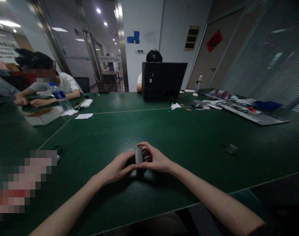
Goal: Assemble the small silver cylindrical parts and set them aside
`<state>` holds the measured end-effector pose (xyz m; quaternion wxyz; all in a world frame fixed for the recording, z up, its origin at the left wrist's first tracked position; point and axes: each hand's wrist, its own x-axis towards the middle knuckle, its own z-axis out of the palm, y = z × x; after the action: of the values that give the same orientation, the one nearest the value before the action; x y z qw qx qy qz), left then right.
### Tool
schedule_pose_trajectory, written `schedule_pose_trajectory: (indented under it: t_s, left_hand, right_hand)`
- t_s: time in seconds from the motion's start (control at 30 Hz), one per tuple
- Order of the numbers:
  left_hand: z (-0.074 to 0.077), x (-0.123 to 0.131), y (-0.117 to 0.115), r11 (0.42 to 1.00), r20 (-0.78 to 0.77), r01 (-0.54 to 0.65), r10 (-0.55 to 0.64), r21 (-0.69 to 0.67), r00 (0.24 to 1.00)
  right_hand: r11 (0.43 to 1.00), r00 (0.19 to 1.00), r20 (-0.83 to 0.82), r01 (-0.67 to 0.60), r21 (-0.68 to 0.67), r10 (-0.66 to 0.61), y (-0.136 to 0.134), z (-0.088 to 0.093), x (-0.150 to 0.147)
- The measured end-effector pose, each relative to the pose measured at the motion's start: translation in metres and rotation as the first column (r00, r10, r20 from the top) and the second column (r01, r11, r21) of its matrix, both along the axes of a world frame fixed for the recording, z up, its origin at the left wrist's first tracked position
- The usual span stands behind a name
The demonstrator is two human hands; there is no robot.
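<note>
Both hands, left hand and right hand, grip upright metal cylinder.

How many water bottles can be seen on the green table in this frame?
2. One bottle with a blue label stands far left beside the seated person; the other bottle stands right of the black computer. Others may be hidden behind it.

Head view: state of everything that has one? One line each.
metal cylinder, upright, pinched between both hands
left hand, fingers shut on the cylinder
right hand, fingers shut on the cylinder
cardboard box, open, on the table
near water bottle, upright, capped
far water bottle, upright
small ring, lying flat, untouched
door, shut
</note>
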<state>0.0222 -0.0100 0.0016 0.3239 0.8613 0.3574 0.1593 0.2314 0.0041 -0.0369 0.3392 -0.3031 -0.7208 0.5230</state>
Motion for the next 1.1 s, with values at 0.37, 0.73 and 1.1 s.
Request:
schedule_pose_trajectory:
  t_s: [0.37, 0.73, 1.1]
  left_hand:
    - [0.001, -0.003, 0.003, 0.994, 0.014, -0.1, 0.099, 0.047, 0.995]
    - [-0.009, -0.007, 0.007, 0.978, 0.052, -0.18, 0.175, 0.102, 0.983]
    - [-0.006, -0.004, 0.004, 0.985, 0.157, -0.171, 0.165, 0.024, 0.974]
  right_hand:
    - [0.991, 0.993, 0.006, 0.116, -0.071, -0.116, 0.001, 0.006, -0.003]
    - [0.989, 0.989, 0.059, 0.136, -0.053, -0.133, 0.004, -0.002, -0.002]
    - [0.999, 0.998, 0.048, 0.049, 0.014, -0.05, 0.003, -0.004, -0.001]
